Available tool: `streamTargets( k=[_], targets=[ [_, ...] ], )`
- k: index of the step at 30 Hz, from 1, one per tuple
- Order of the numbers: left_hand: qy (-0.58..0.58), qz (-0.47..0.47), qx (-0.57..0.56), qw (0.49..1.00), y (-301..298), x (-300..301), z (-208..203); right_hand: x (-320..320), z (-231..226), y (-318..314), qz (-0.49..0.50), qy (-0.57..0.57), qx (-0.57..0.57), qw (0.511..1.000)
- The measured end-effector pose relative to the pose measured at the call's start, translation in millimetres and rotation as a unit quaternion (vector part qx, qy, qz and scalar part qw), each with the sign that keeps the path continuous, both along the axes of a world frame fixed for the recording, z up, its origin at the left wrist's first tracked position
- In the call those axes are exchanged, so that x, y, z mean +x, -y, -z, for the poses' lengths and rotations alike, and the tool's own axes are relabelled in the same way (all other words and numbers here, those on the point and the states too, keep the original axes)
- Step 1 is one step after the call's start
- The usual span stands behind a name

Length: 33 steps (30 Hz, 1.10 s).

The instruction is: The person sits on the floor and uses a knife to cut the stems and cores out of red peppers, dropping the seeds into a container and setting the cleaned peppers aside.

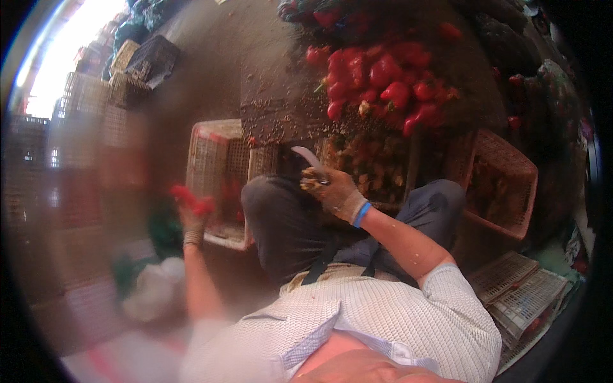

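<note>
My right hand (338,193), in a soiled knit glove with a blue band at the wrist, is closed round a knife with a pale curved blade (305,155). It hovers over my lap, near a crate (408,167) of pepper cores and scraps between my knees. Out to the left, my gloved left hand (193,220) grips a red pepper (193,200), blurred, whose cut state I cannot make out. That hand is beside a white plastic crate (203,153) with some red pieces inside. Ahead on the floor lies a heap of red bell peppers (389,80).
Scattered seeds (281,118) litter the floor by the heap. At my right stands a pinkish crate (533,185) with scraps; more crates (511,287) lie behind it. Stacked crates (83,105) rise at the left. A white bag (153,290) sits near my left arm.
</note>
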State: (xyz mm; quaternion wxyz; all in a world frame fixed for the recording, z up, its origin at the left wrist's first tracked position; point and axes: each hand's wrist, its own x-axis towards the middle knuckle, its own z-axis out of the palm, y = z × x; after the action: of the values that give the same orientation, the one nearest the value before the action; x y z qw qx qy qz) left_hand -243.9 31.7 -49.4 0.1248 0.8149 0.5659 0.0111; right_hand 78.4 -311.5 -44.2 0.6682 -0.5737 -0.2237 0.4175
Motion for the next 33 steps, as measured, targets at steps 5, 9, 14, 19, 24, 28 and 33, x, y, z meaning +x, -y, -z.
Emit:
streamTargets(
  k=[5,9,14,19,24,28,33],
  targets=[
    [0.155,0.106,-0.261,0.947,34.8,179.8,-57.4,48.3,20.2,53.6,0.107,-0.011,-0.189,0.976],
    [0.21,0.287,-0.317,0.879,82.3,377.2,-64.7,60.7,61.7,75.2,0.12,0.069,-0.279,0.95],
    [0.097,0.542,-0.165,0.818,96.7,570.0,-24.0,83.7,41.9,70.7,0.071,-0.057,-0.308,0.947],
    [-0.229,0.615,-0.038,0.753,89.0,682.6,5.9,85.9,73.3,63.9,0.136,-0.013,-0.251,0.958],
    [-0.175,0.707,0.053,0.683,79.1,685.6,22.4,100.9,50.1,67.3,0.081,-0.048,-0.286,0.954],
    [-0.21,0.671,0.07,0.708,95.4,674.9,0.9,90.7,57.3,67.1,0.065,-0.05,-0.281,0.956],
    [-0.013,0.624,0.04,0.78,94.1,632.1,-40.6,92.0,51.7,77.1,0.125,-0.055,-0.25,0.959]
  ],
)
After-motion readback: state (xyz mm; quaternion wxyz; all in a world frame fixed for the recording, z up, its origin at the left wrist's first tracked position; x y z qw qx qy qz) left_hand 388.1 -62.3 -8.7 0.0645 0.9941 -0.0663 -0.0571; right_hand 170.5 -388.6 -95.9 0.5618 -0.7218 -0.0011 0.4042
